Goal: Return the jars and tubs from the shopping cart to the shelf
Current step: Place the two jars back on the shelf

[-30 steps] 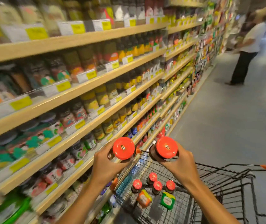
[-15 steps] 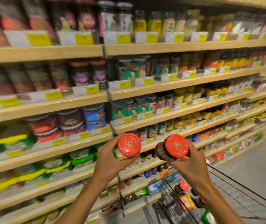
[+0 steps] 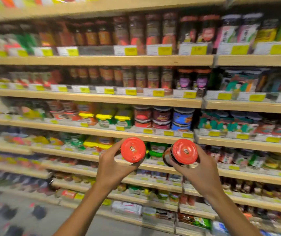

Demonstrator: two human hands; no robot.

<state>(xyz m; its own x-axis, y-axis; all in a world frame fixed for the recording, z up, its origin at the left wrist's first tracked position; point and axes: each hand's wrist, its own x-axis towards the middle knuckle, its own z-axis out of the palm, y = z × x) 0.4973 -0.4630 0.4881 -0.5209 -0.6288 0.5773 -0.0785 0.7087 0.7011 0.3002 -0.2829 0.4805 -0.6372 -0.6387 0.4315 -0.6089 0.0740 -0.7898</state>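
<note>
My left hand (image 3: 114,167) grips a jar with a red-orange lid (image 3: 133,149), the lid turned toward me. My right hand (image 3: 199,169) grips a second jar with the same red-orange lid (image 3: 185,151); its dark glass side shows at the left. Both jars are held side by side at chest height, in front of the wooden shelves (image 3: 102,97), level with the lower middle rows. The shopping cart is out of view.
Several wooden shelf rows full of jars, tubs and bottles fill the view, with yellow price tags (image 3: 130,51) along the edges. Stacked red and blue tubs (image 3: 182,119) sit just above the hands. Grey floor (image 3: 17,210) shows at the lower left.
The view has swung left from the aisle and cart to face the shelves squarely. The cart has dropped out of view. Both hands still hold their jars side by side.
</note>
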